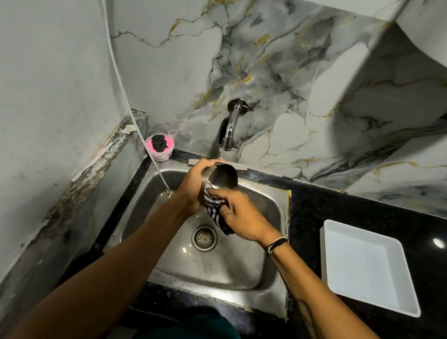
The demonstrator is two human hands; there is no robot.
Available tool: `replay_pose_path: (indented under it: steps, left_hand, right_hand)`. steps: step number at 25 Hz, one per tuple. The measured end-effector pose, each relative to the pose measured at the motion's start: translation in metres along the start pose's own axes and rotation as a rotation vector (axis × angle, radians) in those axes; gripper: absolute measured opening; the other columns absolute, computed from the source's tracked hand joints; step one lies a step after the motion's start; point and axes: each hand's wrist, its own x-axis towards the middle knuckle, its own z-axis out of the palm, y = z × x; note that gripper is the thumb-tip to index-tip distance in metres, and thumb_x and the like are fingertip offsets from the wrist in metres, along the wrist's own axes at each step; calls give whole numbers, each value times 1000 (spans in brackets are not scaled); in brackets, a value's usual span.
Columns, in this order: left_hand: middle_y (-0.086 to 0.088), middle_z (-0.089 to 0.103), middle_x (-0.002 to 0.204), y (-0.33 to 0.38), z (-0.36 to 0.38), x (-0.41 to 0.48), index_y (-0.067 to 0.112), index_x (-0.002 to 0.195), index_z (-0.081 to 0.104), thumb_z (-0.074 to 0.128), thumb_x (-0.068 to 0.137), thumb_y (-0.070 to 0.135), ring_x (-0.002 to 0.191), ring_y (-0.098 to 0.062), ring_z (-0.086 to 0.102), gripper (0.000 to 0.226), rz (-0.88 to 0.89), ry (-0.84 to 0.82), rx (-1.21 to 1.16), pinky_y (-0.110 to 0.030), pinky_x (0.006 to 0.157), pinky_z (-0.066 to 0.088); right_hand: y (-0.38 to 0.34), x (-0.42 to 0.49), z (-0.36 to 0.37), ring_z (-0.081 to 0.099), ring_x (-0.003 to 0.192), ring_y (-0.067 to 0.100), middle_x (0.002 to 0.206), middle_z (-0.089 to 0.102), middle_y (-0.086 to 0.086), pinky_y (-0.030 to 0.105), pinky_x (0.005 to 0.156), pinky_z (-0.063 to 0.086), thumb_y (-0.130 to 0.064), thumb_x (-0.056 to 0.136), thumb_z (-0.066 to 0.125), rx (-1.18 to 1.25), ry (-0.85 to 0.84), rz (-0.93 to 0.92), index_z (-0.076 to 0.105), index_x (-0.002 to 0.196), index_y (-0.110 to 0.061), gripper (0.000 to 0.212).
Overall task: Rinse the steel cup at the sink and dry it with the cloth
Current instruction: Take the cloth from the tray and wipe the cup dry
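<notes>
Both hands busy over the sink [272, 200]: left hand [195, 183] grips the steel cup [224, 176] tilted under the tap [229, 132], right hand [240, 215] pinches the striped cloth [214, 209] at its rim. Drying step, prob; next, work cloth inside & round the wall

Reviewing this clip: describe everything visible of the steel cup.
The steel cup is shiny metal, round, held tilted above the sink below the tap. The left hand wraps its far side; the right hand presses a striped cloth against its lower rim. Its inside looks dark.
</notes>
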Motion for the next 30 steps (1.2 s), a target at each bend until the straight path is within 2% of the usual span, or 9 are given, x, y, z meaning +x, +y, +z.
replay_pose_path:
  steps: [3,6,10,14,17,19,22,27,30]
  left_hand:
    - [-13,76,100,-3,5,-7,6,128,65,41,103,33,95,-25,73,44,65,-55,28,-33,83,61]
    - [-11,78,110,-5,11,-13,12,130,67,37,103,35,105,-23,73,47,182,-115,38,-36,92,60]
    - [-12,77,121,-5,18,-20,21,130,72,36,105,28,111,-25,73,44,281,-144,55,-36,91,62]
    - [-20,73,125,-2,18,-22,6,129,70,39,104,37,116,-33,70,50,164,-62,-195,-46,99,59]
    - [-17,77,118,2,11,-24,10,119,78,41,105,48,102,-35,78,55,-2,-24,-324,-49,85,64]
    - [-18,75,119,2,14,-23,9,127,72,39,106,50,102,-34,76,57,-86,-49,-314,-48,89,63]
    - [-19,72,110,0,22,-21,0,119,68,34,108,47,104,-31,70,59,-179,-102,-269,-44,98,56]
    - [-21,63,118,1,14,-17,-1,122,64,38,105,43,114,-35,62,53,-173,-91,-213,-49,113,44]
    - [-20,68,111,1,18,-9,2,122,65,42,105,37,105,-31,66,46,-83,24,-132,-47,113,44]
  right_hand:
    - [-8,4,0,68,127,31,139,70,22,40,110,56,16,97,42,841,178,237,63,144,-3,55]
    - [-12,5,-5,67,115,33,132,68,24,46,107,51,11,93,43,1630,152,254,56,148,1,57]
    - [-16,7,-5,69,107,32,118,73,22,49,111,49,1,78,56,2025,265,288,65,134,-4,57]
    - [-14,0,-2,70,126,33,136,73,17,54,120,48,15,94,43,1340,594,256,69,136,-6,54]
    - [5,-12,-12,64,135,5,143,70,0,33,122,48,13,95,46,560,857,45,68,142,-12,58]
    - [15,-11,-16,52,149,11,157,58,6,27,128,38,16,90,51,82,674,-195,59,151,-10,66]
    - [19,-1,-13,37,160,28,171,40,9,42,131,35,20,83,62,-512,161,-333,45,160,-17,87]
    - [17,5,-24,25,165,29,180,15,6,41,131,31,8,93,39,-651,-4,-217,16,170,-24,86]
    - [-3,7,-13,57,138,45,162,45,21,46,99,53,7,92,50,-689,-9,7,38,156,-11,67]
